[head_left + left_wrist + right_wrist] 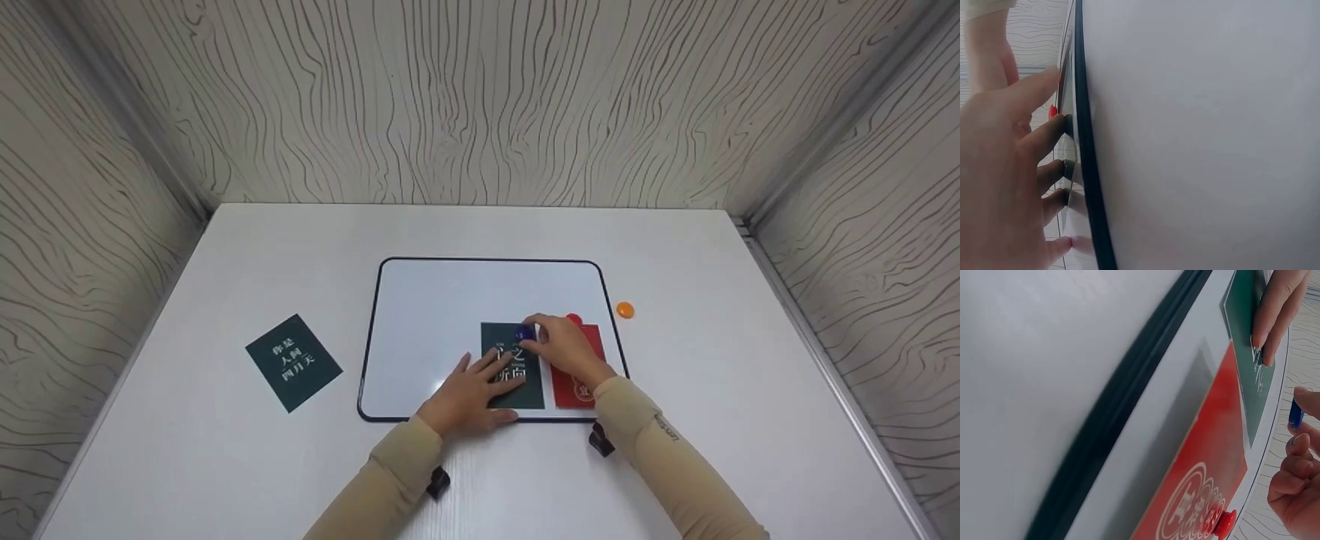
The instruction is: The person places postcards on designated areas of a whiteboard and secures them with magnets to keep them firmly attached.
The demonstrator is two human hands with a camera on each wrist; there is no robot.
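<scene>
On a dark-framed whiteboard (pixel 431 307) lies a dark green card (pixel 531 394) with white characters. My left hand (pixel 466 394) rests across it with the fingers spread, the fingertips pressing its face. Between thumb and fingers, my right hand (pixel 566 346) pinches a blue round magnet (pixel 523 333) at the card's upper right corner. In the right wrist view that blue magnet (pixel 1296 414) is seen edge-on in the fingers. Just right of the green card is a red card (pixel 568 394), partly hidden under my right wrist. A red magnet (pixel 1225 524) sits at the red card's top edge.
An orange magnet (pixel 625 310) lies on the white table (pixel 225 465) just past the board's right edge. Off to the left, a second green card (pixel 294 363) with white characters lies tilted. Wood-patterned panels (pixel 465 105) enclose the table's back and sides.
</scene>
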